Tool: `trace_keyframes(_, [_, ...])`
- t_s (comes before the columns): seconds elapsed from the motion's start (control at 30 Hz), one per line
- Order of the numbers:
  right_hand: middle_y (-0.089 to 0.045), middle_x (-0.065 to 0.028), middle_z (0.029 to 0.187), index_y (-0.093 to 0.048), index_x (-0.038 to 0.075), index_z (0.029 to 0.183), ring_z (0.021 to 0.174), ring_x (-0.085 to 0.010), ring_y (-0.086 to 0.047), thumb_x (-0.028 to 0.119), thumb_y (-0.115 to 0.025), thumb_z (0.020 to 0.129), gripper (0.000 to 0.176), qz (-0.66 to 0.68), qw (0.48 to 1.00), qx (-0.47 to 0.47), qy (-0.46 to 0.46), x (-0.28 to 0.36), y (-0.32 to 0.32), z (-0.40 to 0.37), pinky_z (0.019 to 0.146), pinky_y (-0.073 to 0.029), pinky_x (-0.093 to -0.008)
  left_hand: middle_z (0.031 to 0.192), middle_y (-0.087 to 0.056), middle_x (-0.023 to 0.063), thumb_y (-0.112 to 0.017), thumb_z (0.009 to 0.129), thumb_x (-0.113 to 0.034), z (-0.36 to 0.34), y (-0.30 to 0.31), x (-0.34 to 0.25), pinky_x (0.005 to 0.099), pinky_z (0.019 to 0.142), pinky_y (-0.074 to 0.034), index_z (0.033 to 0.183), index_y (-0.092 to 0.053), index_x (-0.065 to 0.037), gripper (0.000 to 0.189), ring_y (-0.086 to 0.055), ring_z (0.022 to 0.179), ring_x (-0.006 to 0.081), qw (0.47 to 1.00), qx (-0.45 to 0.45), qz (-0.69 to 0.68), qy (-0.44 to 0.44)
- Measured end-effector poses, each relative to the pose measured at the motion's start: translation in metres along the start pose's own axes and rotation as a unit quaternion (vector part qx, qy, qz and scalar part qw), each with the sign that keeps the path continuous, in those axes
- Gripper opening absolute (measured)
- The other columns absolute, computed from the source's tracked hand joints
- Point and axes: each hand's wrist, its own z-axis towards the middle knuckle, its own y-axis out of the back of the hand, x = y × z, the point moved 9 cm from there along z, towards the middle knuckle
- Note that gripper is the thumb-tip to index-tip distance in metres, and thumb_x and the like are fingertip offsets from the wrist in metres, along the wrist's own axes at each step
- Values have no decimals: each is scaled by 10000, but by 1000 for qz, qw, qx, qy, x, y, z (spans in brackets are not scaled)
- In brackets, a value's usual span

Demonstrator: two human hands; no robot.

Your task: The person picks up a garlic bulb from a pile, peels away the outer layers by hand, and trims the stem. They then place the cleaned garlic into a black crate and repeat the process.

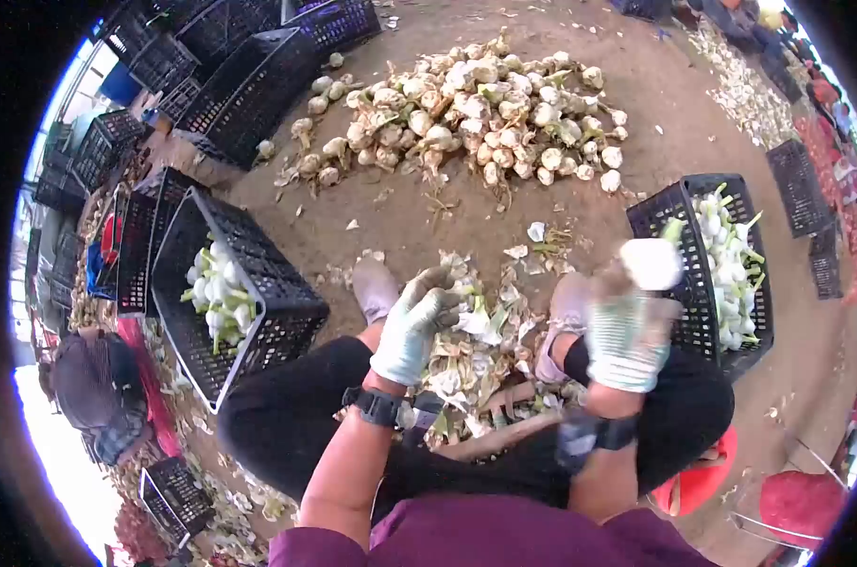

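My right hand point(630, 326), in a striped white-and-green glove and smeared by motion, holds a white garlic bulb point(651, 264) with a short green stem. It is close beside the right black crate point(698, 269), where peeled garlic bulbs point(731, 274) with green stems lie. Over the litter of garlic skins point(471, 369) between my feet, my left hand point(414, 321) wears a similar glove. Its fingers are loosely bent and apart, and I see nothing held in them. Pale green-white leaf pieces point(485, 321) lie just past its fingertips.
A large heap of unpeeled garlic point(476, 113) covers the ground ahead. At the left, a tilted black crate point(268, 265) holds peeled garlic point(219, 293). Stacked crates point(249, 90) stand behind it. A person point(98, 392) is at the far left; red mesh sacks point(802, 506) lie at the right.
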Motion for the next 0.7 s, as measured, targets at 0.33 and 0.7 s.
trace_keyframes(0.33, [-488,1,699,-505,88,992,554,-116,-449,273,-574,804,273,-194,944,-243,-113,-42,98,7,421,-369,-217,1119,-501,198,-675,638,-220,210,4,25,317,870,-388,1201,-364,29,690,-493,1031,271,858,-143,489,-62])
trace_keyframes(0.7, [-523,-99,859,-459,42,1041,710,-229,-552,148,-547,774,300,-111,906,-381,-147,-60,199,10,620,-495,-422,1120,-507,193,-685,578,-139,328,-6,50,293,863,-393,1264,-284,-3,806,-518,999,250,845,-243,472,-66])
